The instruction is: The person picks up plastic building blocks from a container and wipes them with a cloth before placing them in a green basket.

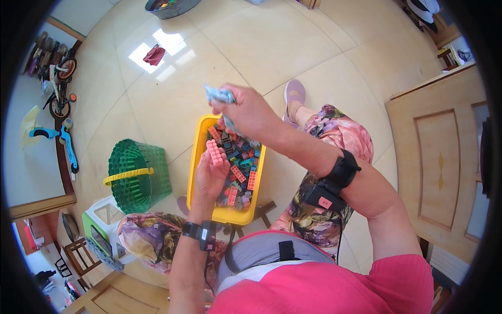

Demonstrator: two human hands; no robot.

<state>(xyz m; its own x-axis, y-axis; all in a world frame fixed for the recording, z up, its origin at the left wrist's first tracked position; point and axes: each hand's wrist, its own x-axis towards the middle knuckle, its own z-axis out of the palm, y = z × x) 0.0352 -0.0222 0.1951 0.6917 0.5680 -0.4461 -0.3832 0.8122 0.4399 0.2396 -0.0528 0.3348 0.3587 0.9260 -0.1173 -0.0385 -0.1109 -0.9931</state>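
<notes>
My left hand (211, 172) holds a pink toy building brick (214, 153), its studs facing up, over the left side of a yellow plastic bin (192, 172). In my right hand (249, 112) a light blue cloth (219, 94) is bunched up, with one end sticking out past the fingers and another hanging below. That hand is raised above the bin's far end. Loose bricks of many colours fill the bin, several salmon-coloured ones (238, 173) among them. My right hand and forearm hide part of the bin's far rim.
Left of the bin, a green woven basket (157, 176) with a yellow handle lies tilted. A dark red cloth (154, 55) rests on the tiled floor (274, 35). Further out are a metal basin (172, 10), a child's bicycle (59, 86), a blue scooter (68, 145) and a wooden door (439, 165).
</notes>
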